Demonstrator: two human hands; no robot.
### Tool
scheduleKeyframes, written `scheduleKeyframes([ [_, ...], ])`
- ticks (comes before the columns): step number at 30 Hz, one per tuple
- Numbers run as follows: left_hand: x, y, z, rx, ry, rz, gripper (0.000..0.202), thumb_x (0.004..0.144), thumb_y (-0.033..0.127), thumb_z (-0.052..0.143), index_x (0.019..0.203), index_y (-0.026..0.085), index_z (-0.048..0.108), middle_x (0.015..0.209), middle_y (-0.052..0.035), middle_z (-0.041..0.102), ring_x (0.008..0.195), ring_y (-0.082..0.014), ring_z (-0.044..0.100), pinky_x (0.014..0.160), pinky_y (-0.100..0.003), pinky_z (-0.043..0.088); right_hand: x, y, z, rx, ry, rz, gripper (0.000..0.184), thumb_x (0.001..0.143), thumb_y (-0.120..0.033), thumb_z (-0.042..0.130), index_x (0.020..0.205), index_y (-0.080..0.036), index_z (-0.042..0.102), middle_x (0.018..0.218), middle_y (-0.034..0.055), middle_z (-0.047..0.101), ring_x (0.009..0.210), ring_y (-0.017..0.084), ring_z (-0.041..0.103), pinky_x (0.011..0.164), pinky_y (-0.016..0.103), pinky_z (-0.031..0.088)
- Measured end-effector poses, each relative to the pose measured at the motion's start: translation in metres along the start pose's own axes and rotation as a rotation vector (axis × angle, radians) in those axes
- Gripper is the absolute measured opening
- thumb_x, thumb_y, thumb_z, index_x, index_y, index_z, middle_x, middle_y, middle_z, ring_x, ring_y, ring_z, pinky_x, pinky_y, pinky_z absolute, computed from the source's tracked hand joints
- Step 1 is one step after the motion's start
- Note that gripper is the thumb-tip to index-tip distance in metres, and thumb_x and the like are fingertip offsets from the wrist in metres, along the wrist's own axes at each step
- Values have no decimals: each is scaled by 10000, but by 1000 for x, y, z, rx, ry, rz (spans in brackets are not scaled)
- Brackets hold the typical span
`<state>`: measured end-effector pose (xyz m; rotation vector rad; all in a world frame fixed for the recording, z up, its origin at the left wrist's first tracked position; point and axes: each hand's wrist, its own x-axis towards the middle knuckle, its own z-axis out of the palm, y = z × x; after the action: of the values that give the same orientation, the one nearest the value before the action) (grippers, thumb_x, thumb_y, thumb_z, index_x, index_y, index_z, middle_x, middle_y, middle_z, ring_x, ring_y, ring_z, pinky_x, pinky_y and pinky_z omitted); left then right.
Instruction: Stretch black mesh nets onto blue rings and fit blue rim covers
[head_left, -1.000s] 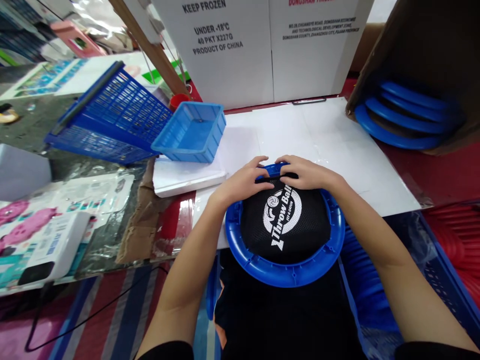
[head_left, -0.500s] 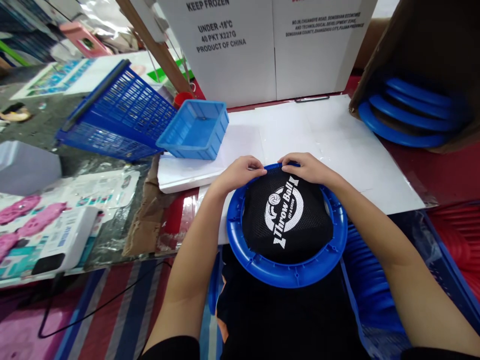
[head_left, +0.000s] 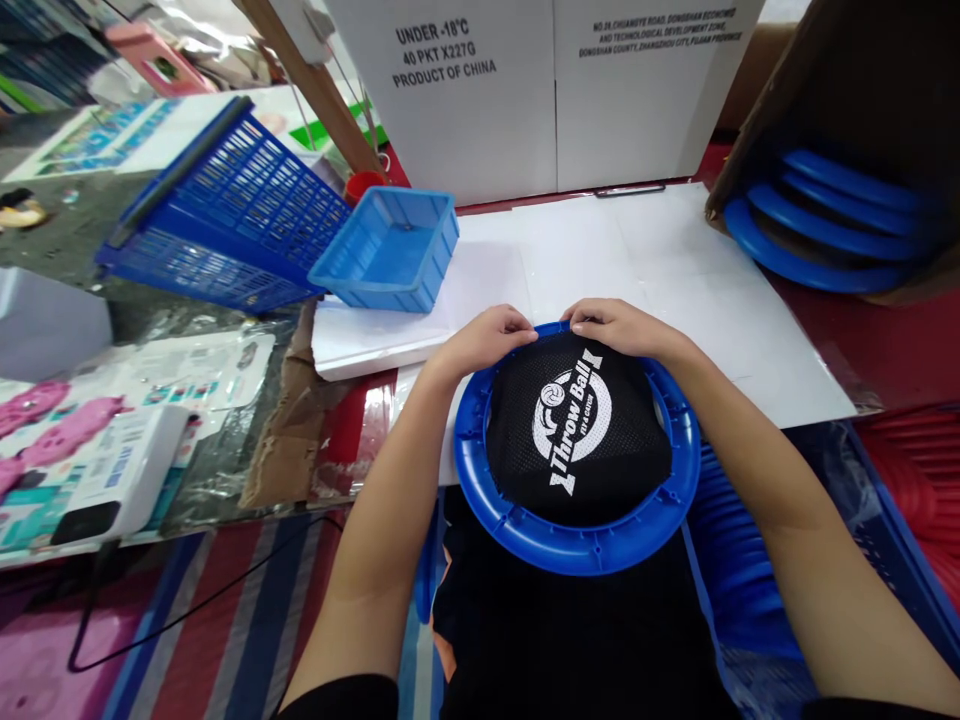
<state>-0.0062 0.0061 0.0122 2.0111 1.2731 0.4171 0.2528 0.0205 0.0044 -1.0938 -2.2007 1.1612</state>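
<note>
A blue plastic ring (head_left: 517,535) rests partly over the near edge of the white work surface and partly over my lap. Black mesh fabric (head_left: 630,450) printed "Throw Ball" in white lies inside it, with small pegs showing along the ring. At the far rim, my left hand (head_left: 491,335) pinches the edge of the mesh against the ring. My right hand (head_left: 619,328) does the same just to the right, thumb and fingers closed on the mesh edge. The fingertips of both hands are close together and partly hide the rim.
A light blue bin (head_left: 390,250) sits left of the white board (head_left: 675,260), beside a tilted blue basket (head_left: 225,200). An open carton at right holds several blue rings (head_left: 817,250). Stacked blue rings (head_left: 742,560) and red rings (head_left: 915,480) lie below on the right.
The view has shifted slightly. My right fingers have moved a little along the far rim; both hands keep pinching there, and the ring stays nearly in place.
</note>
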Motion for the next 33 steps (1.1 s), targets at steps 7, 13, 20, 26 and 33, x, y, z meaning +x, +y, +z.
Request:
scheduleKeyframes([
  [7,-1,-1,-2,-21,-16,8,253,889,416,607,831,198,721,942,-73,709,916,-230,653,868,-382,525,1,2,-5,-20,-38,-6,139,920,-342,612,856,-239,680,1250,85,758,1160,296,680,1115,522,497],
  [13,7,-4,-3,-4,-55,28,258,857,427,624,777,206,731,876,-73,729,856,-226,651,807,-377,522,3,1,-6,-12,-32,5,144,911,-342,635,838,-235,698,1218,79,771,1113,279,700,1091,503,522],
  [20,6,2,-3,-26,-47,-25,235,877,387,647,837,194,774,909,-83,754,872,-237,675,820,-391,548,3,0,-3,-56,16,19,137,890,-316,631,843,-231,727,1188,89,781,1104,290,710,1082,516,531],
  [26,7,14,12,-25,72,98,169,899,313,664,932,203,788,1073,-89,736,1068,-242,669,1020,-420,541,4,3,-2,-69,9,1,163,913,-335,614,895,-231,738,1122,86,785,1065,278,710,1038,491,549],
  [33,13,11,14,-164,32,30,198,896,313,660,942,157,774,1025,-91,744,982,-226,678,966,-401,541,4,1,3,-154,47,-3,133,909,-254,602,881,-228,729,1127,94,775,1056,276,710,1025,471,543],
])
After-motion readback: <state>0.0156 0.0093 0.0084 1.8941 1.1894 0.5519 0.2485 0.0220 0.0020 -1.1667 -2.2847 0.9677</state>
